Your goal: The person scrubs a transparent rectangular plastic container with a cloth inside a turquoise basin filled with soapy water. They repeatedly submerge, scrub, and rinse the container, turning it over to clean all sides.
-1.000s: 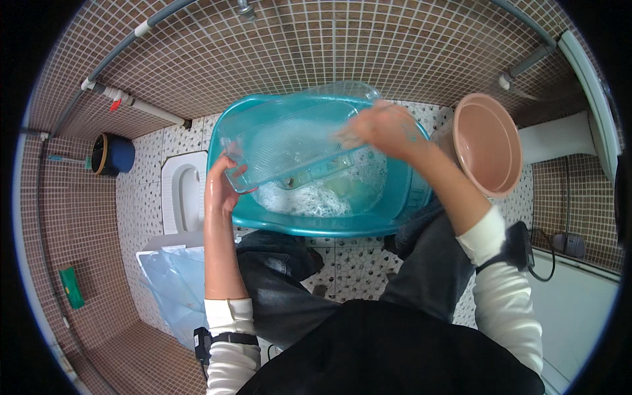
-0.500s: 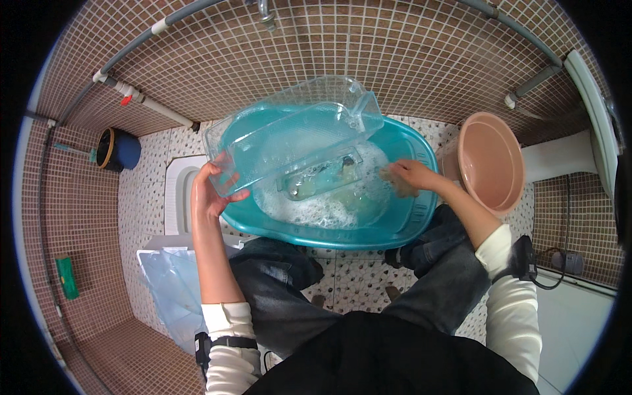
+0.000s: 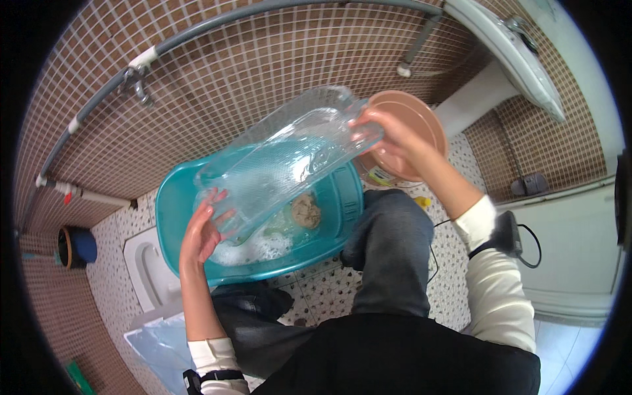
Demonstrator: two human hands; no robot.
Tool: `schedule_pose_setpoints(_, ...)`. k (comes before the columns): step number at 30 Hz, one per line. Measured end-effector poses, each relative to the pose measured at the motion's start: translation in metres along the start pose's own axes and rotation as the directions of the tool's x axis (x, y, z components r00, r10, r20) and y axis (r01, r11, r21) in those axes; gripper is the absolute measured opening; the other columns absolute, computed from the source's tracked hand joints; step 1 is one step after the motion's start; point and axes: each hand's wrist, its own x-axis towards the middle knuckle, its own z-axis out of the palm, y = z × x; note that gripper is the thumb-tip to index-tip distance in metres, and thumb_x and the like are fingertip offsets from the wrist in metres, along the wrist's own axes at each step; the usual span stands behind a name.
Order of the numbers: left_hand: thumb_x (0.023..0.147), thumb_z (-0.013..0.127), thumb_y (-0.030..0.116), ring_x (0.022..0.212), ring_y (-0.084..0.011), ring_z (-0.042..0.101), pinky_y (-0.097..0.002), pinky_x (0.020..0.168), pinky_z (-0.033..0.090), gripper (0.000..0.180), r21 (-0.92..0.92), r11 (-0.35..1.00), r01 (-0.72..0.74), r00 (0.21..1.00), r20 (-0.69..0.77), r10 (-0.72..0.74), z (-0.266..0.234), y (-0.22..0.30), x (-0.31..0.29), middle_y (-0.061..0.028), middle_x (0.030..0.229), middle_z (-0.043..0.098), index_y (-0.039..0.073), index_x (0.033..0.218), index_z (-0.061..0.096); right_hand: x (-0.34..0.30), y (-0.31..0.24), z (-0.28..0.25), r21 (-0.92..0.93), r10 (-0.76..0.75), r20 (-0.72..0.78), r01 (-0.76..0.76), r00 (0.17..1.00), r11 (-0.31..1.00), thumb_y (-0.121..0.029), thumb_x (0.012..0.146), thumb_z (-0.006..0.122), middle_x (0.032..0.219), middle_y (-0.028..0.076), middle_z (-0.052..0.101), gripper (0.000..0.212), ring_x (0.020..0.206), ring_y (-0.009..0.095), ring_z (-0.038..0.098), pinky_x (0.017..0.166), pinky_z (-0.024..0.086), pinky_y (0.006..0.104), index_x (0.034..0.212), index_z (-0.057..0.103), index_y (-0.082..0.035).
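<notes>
A large clear plastic bin, wet and see-through, is held up tilted over the teal tub. My left hand grips its near left corner, fingers and thumb on either side of the wall. At the right end my right hand is closed on the rim, beside the pinkish basin. Below the bin, a beige cloth or sponge lies in the sudsy water. White foam floats near the tub's front edge. Other things in the water are blurred behind the clear plastic.
A pinkish basin stands at the right under the washbasin. On the left are a squat toilet, a dark blue bucket and pale blue plastic sheeting. A tap and pipes run along the tiled wall.
My right hand has let go of the cloth or sponge and taken the bin's right end. The bin has swung right, toward the basin. My view has turned right.
</notes>
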Motion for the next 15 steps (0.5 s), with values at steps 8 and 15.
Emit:
schedule_pose_setpoints(8, 0.084, 0.056, 0.036, 0.111, -0.0260, 0.048, -0.0380, 0.081, 0.045, 0.066, 0.420, 0.893, 0.159, 0.940, -0.342, -0.006, -0.002, -0.008, 0.008, -0.0135, 0.129, 0.044, 0.006, 0.136, 0.028, -0.145, -0.061, -0.128, -0.431, -0.297, -0.604, 0.010, 0.739, 0.902, -0.036, 0.072, 0.059, 0.105, 0.010, 0.051, 0.060, 0.104, 0.024, 0.047, 0.074, 0.051, 0.0429, 0.122, 0.040, -0.008)
schedule_pose_setpoints(15, 0.085, 0.055, 0.034, 0.108, -0.0265, 0.052, -0.0373, 0.081, 0.045, 0.054, 0.826, 0.501, 0.258, 0.950, -0.311, 0.023, -0.021, -0.029, 0.017, -0.0155, 0.121, 0.051, 0.004, 0.128, 0.041, -0.118, -0.008, -0.210, -0.384, -0.188, -0.807, -0.254, 0.560, 0.888, -0.034, 0.061, 0.069, 0.117, 0.021, 0.050, 0.081, 0.111, 0.033, 0.048, 0.067, 0.054, 0.0447, 0.128, 0.034, -0.005)
